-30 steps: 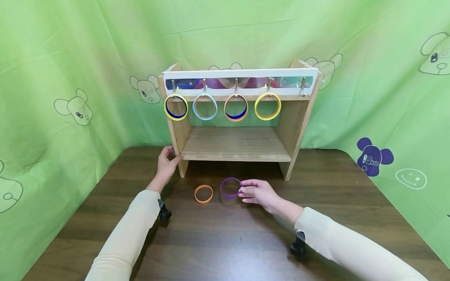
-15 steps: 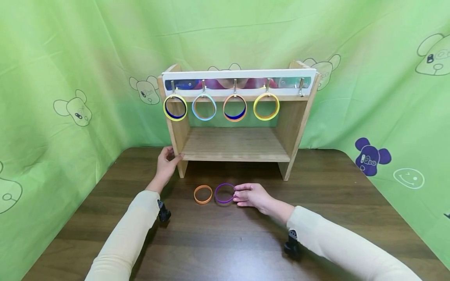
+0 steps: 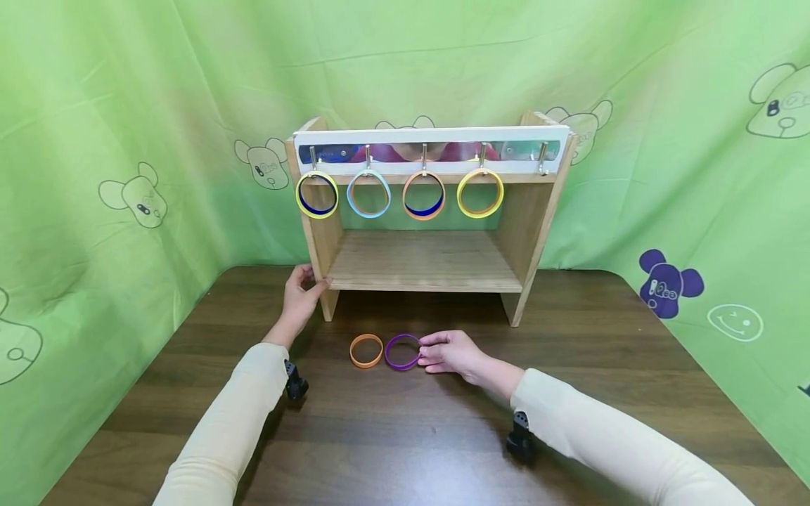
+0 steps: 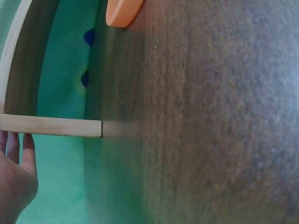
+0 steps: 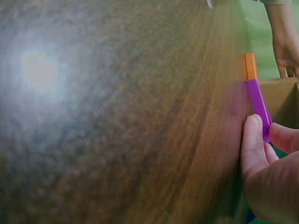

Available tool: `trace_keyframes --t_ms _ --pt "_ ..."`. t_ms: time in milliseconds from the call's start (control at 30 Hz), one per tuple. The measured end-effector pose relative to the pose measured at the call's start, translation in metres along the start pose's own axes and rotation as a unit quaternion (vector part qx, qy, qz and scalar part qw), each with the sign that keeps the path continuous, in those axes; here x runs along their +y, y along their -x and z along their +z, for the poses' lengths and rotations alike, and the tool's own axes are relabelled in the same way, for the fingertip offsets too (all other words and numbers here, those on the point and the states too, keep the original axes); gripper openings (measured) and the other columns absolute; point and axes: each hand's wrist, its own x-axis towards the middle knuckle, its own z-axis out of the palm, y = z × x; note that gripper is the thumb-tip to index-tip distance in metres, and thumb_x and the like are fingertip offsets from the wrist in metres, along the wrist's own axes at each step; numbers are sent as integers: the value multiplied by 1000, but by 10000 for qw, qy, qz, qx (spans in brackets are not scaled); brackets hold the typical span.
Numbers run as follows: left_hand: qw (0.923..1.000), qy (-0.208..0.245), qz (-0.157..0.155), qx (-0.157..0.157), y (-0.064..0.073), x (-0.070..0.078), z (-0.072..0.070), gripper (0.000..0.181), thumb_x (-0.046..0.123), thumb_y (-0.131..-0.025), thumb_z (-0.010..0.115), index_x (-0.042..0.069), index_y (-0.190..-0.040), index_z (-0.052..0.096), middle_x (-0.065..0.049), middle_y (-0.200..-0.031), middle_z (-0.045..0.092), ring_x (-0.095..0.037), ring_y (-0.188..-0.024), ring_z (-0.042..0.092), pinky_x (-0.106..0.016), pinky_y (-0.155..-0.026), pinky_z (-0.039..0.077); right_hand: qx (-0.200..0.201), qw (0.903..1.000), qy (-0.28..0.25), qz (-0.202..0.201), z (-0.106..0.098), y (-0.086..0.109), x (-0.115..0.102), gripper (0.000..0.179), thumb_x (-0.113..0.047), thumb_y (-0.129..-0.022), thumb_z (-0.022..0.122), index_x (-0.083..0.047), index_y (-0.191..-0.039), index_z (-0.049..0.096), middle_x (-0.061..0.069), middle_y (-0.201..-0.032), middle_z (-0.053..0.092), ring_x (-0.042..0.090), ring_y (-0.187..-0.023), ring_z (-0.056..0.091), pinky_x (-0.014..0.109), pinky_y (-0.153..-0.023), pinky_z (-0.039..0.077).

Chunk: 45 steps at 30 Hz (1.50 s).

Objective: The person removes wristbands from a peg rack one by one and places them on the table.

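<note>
My right hand (image 3: 453,353) pinches the right side of a purple ring (image 3: 388,357) between thumb and fingers, low over the table. In the right wrist view the purple ring (image 5: 258,100) slants, its far end right at an orange ring (image 5: 250,66). In the head view that orange ring (image 3: 351,357) lies on the tabletop, just left of the purple one. My left hand (image 3: 300,296) holds the left side panel of a wooden rack (image 3: 424,289), thumb across its front edge. In the left wrist view the fingers (image 4: 29,154) meet the panel's outer face.
Several hooks line the rack's white top rail (image 3: 430,133). A yellow ring (image 3: 337,204), a light-blue ring (image 3: 349,200), an orange ring (image 3: 406,200) and another yellow ring (image 3: 500,200) hang there. The rightmost hook (image 3: 542,159) carries no ring. A green curtain (image 3: 158,84) surrounds the brown table (image 3: 380,436).
The right hand has moved left and slightly toward the viewer with the purple ring, lowering it beside the orange ring. The left hand stays on the rack.
</note>
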Motion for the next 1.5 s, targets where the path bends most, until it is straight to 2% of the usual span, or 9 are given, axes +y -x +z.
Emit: trace_keyframes --t_ms 367,600,900,1133,1333,1500 --pt "10000 -21 54 -22 0 0 0 33 -9 -87 63 -16 -117 50 -30 -114 54 -29 -100 48 -18 -77 43 226 9992 334 -4 4 -1 0 31 3 -93 59 17 -120 54 10 -82 69 17 -73 68 31 -66 57" --pt "9999 -88 -41 -59 -1 -1 0 34 -7 -88 62 -14 -119 50 -25 -114 54 -24 -99 48 -20 -78 44 348 9986 407 -38 6 1 -1 30 3 -92 60 17 -118 56 9 -80 69 16 -71 68 30 -64 57" --pt "9999 -72 58 -55 1 2 0 34 -7 -88 63 -15 -118 50 -30 -114 54 -29 -101 48 -20 -78 42 498 9973 540 -33 7 -1 0 27 4 -91 61 17 -114 58 11 -79 69 15 -67 67 29 -61 57" --pt "9999 -14 57 -85 2 2 -1 33 -9 -88 62 -16 -118 50 -30 -114 53 -29 -101 47 -20 -78 42 529 9968 593 -42 8 2 -1 26 3 -91 61 16 -113 59 12 -82 70 17 -68 67 30 -62 57" --pt "10000 7 83 -49 1 1 -1 33 -10 -87 62 -16 -117 50 -31 -114 54 -27 -99 47 -25 -81 42 533 9968 594 -76 8 3 -2 27 3 -91 61 16 -114 58 16 -85 70 18 -70 68 31 -62 57" --pt "9999 -19 56 -100 1 1 -1 33 -9 -88 62 -16 -117 50 -29 -114 53 -26 -99 47 -21 -78 42 610 9963 545 -257 4 5 -9 28 3 -91 61 17 -115 57 20 -90 69 20 -73 68 32 -63 57"
